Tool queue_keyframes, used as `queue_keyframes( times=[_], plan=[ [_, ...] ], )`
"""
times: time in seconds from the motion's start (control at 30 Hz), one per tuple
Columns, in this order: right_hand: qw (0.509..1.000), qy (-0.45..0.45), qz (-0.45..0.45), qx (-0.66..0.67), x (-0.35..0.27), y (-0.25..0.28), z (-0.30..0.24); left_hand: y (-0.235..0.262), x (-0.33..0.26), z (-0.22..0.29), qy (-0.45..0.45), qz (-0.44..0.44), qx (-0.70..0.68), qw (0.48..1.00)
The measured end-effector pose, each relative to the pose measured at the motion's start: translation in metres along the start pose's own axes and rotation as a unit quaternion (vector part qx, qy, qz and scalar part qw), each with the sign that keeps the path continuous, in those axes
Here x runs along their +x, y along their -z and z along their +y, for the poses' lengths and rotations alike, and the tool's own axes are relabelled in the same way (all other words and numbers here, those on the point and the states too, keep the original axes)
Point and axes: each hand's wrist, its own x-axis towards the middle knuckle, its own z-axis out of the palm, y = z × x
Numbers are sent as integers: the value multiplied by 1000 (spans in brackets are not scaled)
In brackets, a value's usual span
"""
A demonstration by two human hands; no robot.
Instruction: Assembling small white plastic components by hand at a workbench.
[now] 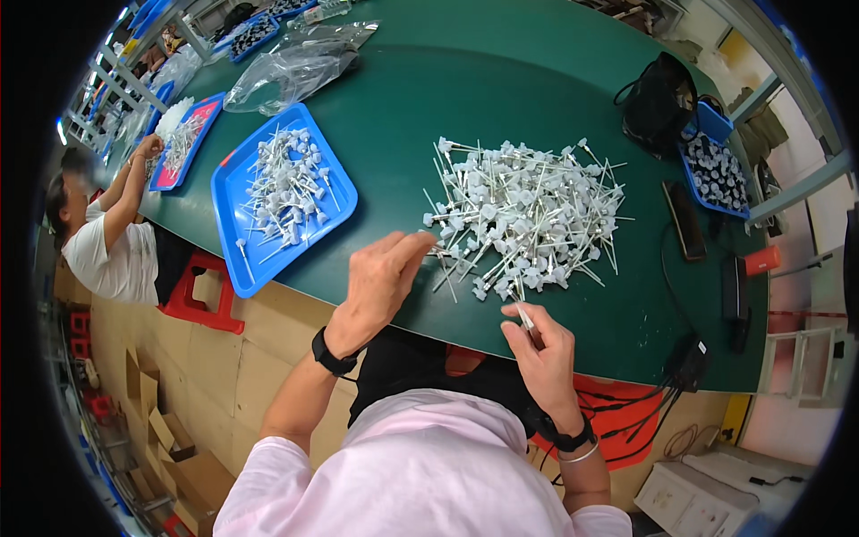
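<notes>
Fingers (pixel 548 326) of the right hand (pixel 549 360): closing narrow, thumb against forefinger, pinching a thin pale stick (pixel 525 316) at the near edge of the pile. Fingers of the left hand (pixel 380 279): hovering close together at the pile's left edge; cannot tell whether holding a piece or only touching one. Lying just beyond both sets of fingers: the loose pile (pixel 528 206) of white-headed sticks, crossing one another every way on a green table (pixel 420 98). Wrapping the wrists behind the fingers: a black band on the left (pixel 333 354) and another on the right (pixel 574 438). Sitting left of the left fingers: a blue tray (pixel 234 201), holding more white-headed sticks. Spreading farther from those fingers, past the tray: a clear plastic bag (pixel 295 70). Sitting far left of the fingers: another person (pixel 112 259), holding both hands near a second tray, pink inside (pixel 205 112). Lying well right of the right fingers: a dark phone (pixel 685 220). Standing farther out beyond the phone: a black bag (pixel 658 106).
</notes>
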Motion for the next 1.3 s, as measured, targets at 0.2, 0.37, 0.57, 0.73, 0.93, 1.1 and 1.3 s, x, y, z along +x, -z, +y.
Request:
queue_keyframes(
  times=[0.2,0.37,0.57,0.73,0.93,1.1,1.3],
  plan=[
    [976,205,64,-35,34,-20,-49,39,-17,30,-29,26,39,998],
    [946,285,-3,-157,48,-29,-65,49,-25,49,-76,92,8,993],
    [965,257,-2,-53,42,-34,-49,48,-42,61,57,128,-202,969],
    [983,147,-50,101,17,-38,-41,54,-53,58,259,-17,-550,794],
    [981,76,-87,153,7,-47,-31,42,-62,55,234,-51,-548,802],
    [995,56,-81,-9,6,-24,-47,43,-61,62,259,-7,-507,822],
    [970,176,-75,-148,-6,-18,-60,30,-75,55,241,2,-458,856]
  ],
)
